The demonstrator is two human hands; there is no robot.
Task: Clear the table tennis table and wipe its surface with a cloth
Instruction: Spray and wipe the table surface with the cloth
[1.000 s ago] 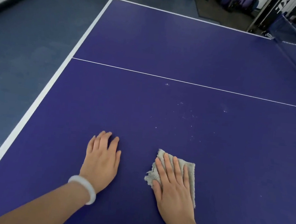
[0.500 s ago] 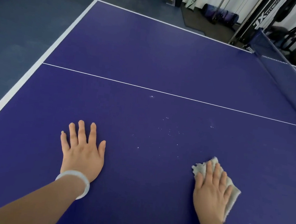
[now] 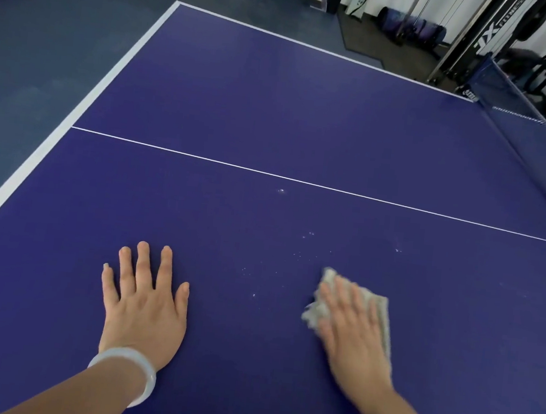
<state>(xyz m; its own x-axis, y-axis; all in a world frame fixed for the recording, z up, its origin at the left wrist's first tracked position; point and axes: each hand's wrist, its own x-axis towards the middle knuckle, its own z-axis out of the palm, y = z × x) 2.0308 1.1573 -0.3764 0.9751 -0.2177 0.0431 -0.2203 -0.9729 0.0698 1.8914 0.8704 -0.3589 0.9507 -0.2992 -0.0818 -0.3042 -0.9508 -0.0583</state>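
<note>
Wiping step, clearing looks done on this half: your right hand [image 3: 352,334] lies flat on the grey cloth [image 3: 382,312], grip apart, straight fingers pressing it to the near part of the desk [image 3: 274,107], all motion-blurred. Your left hand [image 3: 144,301] rests flat on bare desk, grip apart, fingers spread, holding nothing, well apart from the cloth. Next move, I judge: push the cloth forward-left through the white specks [image 3: 306,240] short of the centre line [image 3: 301,179], with even pressure.
</note>
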